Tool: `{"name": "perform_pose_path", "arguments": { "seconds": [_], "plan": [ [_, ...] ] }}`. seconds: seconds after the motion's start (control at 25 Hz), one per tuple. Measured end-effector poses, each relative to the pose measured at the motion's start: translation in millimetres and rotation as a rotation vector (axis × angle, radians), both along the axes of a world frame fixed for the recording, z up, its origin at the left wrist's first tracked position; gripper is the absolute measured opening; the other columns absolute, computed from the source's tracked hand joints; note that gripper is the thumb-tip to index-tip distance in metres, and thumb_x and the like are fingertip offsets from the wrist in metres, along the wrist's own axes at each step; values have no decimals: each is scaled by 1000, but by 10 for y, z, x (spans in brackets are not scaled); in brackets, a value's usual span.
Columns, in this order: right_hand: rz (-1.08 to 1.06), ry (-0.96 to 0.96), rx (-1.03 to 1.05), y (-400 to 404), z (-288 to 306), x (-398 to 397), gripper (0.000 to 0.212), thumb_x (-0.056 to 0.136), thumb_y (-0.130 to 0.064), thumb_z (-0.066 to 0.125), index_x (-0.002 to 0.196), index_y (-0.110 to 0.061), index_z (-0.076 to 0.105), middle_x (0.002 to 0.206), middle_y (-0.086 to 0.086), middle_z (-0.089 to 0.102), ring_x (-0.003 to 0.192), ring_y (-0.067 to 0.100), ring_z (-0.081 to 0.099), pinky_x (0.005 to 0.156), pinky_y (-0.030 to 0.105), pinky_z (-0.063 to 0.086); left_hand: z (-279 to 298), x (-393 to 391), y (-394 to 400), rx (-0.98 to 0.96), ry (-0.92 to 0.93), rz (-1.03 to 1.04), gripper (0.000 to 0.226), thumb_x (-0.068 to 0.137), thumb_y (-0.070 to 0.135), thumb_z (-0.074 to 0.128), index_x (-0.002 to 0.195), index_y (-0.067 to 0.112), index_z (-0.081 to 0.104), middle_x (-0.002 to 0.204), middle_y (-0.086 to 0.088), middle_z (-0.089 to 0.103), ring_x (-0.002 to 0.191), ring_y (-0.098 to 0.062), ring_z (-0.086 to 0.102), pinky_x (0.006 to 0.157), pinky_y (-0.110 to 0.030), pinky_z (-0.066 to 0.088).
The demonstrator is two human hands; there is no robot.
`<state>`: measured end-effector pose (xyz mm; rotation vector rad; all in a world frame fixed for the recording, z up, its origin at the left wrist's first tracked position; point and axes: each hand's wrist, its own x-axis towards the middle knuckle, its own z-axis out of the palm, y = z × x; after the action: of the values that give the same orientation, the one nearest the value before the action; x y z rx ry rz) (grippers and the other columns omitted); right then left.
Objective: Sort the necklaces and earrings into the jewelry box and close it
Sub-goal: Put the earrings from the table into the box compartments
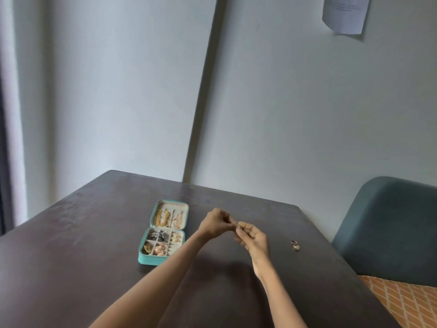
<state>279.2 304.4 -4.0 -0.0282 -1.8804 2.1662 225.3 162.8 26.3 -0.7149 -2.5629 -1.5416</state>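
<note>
lying open on the dark brown surface (pixel 94 233), the teal jewelry box (pixel 163 233) sits left of the hands, its two halves spread flat with the hinge running across the middle. the far half has a pale cream lining, and against it hang gold necklaces (pixel 162 217) on the left and thinner pinkish chains (pixel 177 220) on the right. the near half is split into small compartments: dark grey pieces (pixel 158 236) at the upper left, gold rings or earrings (pixel 176 237) at the upper right, a gold item (pixel 147 249) at the lower left, rose-coloured pieces (pixel 161 248) in the middle, and ridged cream ring rolls at the lower right. the box's outer wall is a plain turquoise with a rounded corner facing the camera.

just right of the box, both hands meet above the surface. the left hand (pixel 216 223) has its fingers curled in, its grip pinched together at the tips. the right hand (pixel 251 236) faces it, its grip also pinched, fingertips touching the left's. whatever sits between them is too small and blurred to name, so i cannot tell what the grips hold.

well to the right, near the surface's edge, a small gold earring pair (pixel 295 245) lies loose. beyond the edge stands a dark teal chair (pixel 390 228), with an orange patterned floor (pixel 406 301) below. a sheet of paper (pixel 345 14) is stuck on the pale wall.
</note>
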Motion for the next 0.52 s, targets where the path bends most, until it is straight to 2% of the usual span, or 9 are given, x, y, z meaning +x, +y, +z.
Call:
{"name": "perform_pose_path", "arguments": {
  "seconds": [0.08, 0.12, 0.24, 0.28, 0.36, 0.44, 0.52],
  "plan": [
    [-25, 15, 11, -251, -43, 10, 19, 82, -5, 67, 101, -6, 68, 90, 6, 73, 78, 13, 70, 68, 18, 55, 70, 38, -286, -50, -50, -45, 13, 76, 19, 76, 65, 18, 69, 53, 14, 64, 52, 4, 56, 59, -14, 47],
    [-8, 22, 10, -375, -49, 13, 19, 82, -5, 68, 100, -7, 68, 90, 4, 74, 77, 13, 70, 67, 17, 54, 131, 61, -436, -62, -81, -76, 14, 77, 16, 76, 64, 17, 68, 46, 15, 59, 43, 3, 50, 49, -12, 40],
    [78, 68, 104, -697, -22, -27, 18, 81, -3, 68, 98, -7, 71, 84, -1, 75, 74, 10, 69, 66, 16, 54, 233, 41, -903, -146, -162, -102, 13, 77, 12, 75, 67, 17, 69, 47, 12, 60, 38, -2, 41, 39, -13, 31],
    [112, 80, 179, -796, -4, -49, 18, 80, -2, 69, 97, -6, 71, 82, -2, 74, 73, 10, 68, 67, 17, 54, 230, 22, -1057, -195, -183, -92, 6, 77, 13, 75, 73, 13, 71, 52, 9, 62, 39, -2, 42, 39, -14, 31],
    [165, 80, 385, -963, 26, -114, 18, 79, -3, 70, 96, -6, 73, 80, 0, 74, 72, 13, 65, 70, 21, 55, 202, 13, -1317, -309, -190, -87, 12, 77, 15, 75, 87, 8, 74, 64, -2, 64, 46, -6, 45, 44, -17, 36],
    [214, 68, 579, -1070, 59, -184, 18, 77, -8, 73, 94, -13, 75, 83, 1, 74, 74, 13, 66, 76, 27, 56, 167, 13, -1493, -362, -188, -110, 18, 78, 8, 73, 96, 9, 73, 81, -13, 70, 64, -14, 55, 60, -26, 47],
    [266, 44, 744, -1098, 91, -228, 17, 76, -13, 76, 91, -22, 76, 88, -3, 75, 81, 7, 67, 85, 29, 55, 135, 29, -1571, -377, -176, -107, 26, 80, -4, 66, 105, 0, 68, 99, -19, 69, 82, -18, 61, 71, -22, 52]
  ]
}}
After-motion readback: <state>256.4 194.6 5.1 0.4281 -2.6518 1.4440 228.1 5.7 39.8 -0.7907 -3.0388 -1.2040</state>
